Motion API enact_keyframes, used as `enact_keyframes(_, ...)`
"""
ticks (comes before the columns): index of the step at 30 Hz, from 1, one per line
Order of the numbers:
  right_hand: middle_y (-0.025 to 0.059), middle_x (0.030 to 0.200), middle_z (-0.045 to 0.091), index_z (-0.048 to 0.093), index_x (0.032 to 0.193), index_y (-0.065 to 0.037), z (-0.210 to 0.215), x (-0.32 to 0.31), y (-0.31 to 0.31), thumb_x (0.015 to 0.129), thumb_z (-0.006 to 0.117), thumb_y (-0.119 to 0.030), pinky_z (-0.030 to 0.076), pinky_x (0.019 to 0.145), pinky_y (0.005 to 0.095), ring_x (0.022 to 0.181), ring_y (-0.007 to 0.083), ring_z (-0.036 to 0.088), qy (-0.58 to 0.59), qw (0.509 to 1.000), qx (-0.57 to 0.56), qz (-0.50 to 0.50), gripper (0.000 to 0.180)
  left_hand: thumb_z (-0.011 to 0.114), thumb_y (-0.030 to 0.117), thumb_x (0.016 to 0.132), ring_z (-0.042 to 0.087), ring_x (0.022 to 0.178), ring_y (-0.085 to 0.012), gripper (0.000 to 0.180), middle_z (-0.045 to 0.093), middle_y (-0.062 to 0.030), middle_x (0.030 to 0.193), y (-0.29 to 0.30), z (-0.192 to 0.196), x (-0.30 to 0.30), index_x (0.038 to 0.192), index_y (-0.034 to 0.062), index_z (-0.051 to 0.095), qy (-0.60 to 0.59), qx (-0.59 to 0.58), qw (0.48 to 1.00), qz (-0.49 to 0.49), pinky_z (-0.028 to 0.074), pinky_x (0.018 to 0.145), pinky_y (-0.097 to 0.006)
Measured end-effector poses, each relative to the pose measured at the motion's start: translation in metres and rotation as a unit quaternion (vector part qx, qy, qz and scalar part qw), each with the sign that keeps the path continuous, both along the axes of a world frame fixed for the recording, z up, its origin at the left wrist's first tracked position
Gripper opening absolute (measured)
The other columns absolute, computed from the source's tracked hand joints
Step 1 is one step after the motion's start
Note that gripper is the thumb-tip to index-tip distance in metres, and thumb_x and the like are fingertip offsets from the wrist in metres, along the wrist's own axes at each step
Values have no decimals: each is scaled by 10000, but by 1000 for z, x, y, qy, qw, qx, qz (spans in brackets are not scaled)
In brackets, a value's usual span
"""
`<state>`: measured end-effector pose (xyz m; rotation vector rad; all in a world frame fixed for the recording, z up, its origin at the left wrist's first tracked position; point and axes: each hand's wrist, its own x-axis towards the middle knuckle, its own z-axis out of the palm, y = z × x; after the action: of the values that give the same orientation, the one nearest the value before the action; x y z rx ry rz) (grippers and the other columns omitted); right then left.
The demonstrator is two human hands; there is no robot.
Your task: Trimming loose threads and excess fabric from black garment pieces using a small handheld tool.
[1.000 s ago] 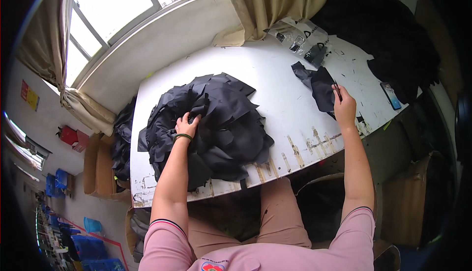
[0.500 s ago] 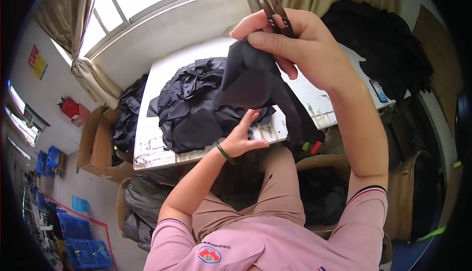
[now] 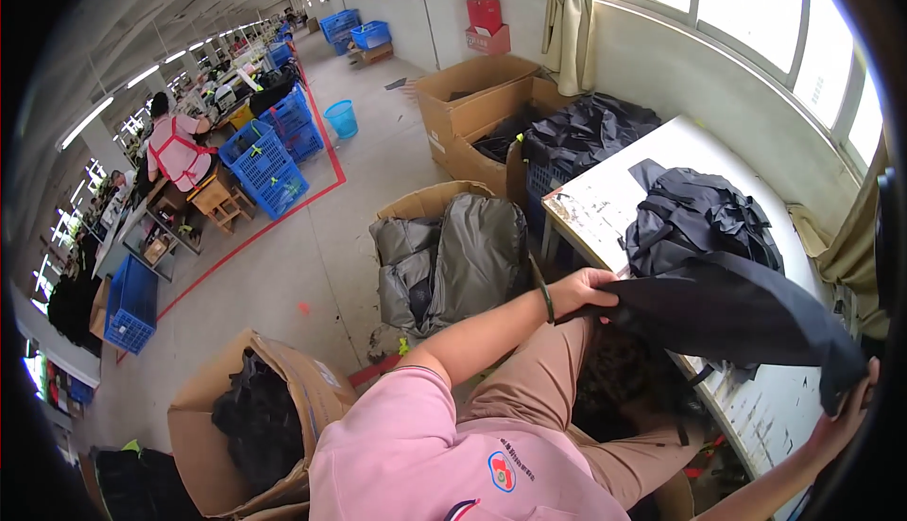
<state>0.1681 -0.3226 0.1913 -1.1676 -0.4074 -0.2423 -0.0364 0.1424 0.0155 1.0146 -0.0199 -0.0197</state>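
A black fabric piece (image 3: 727, 306) spans the gap between my two hands, pulled out lengthwise over the near part of the white table (image 3: 588, 202). At its left end, the fingers of my left hand (image 3: 588, 290) pinch the cloth. Its other end is gripped by my right hand (image 3: 852, 411), near the right rim of the picture, and the cloth hangs in a fold there. No thread snips show in my right hand now. Just behind the stretched piece, a heap of black fabric pieces (image 3: 701, 214) lies on the table.
A cardboard box with grey padded bundles (image 3: 480, 252) stands left of the table. Black cloth fills a box (image 3: 312, 398) at lower left and a blue crate (image 3: 546, 176) beyond the table's end. Farther off are blue crates (image 3: 274, 176) and a seated person (image 3: 179, 151).
My view has swung left toward the workshop floor. My left hand, open before, has taken one end of the black fabric piece. The cloth, hanging from my right hand earlier, is now drawn out sideways.
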Motion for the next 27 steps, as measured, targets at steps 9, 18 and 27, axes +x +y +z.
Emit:
enact_keyframes(9,103,1031,642,614,1065,73,-202,-73,21,935,534,-49,447,848,254,931,156,587,97,808,-578,-62,196,664,63,804,593,857,-102,130,645,-59,925,33,13,5,840,49,540,-73,78,993,-43,460,787,-232)
enact_keyframes(18,50,940,664,501,1304,-46,-140,-153,151,725,783,-118,435,630,205,743,78,563,24,922,-368,117,648,703,225,717,482,639,-148,268,528,-65,670,-107,11,70,783,19,545,-179,400,891,-116,395,580,-317)
enact_keyframes(27,-31,747,598,629,883,3,-166,-109,167,786,725,-45,424,639,210,710,34,501,199,951,-211,105,144,497,383,960,554,1131,-268,424,593,-128,1186,-68,-45,61,1239,64,499,13,-121,992,26,429,981,-394)
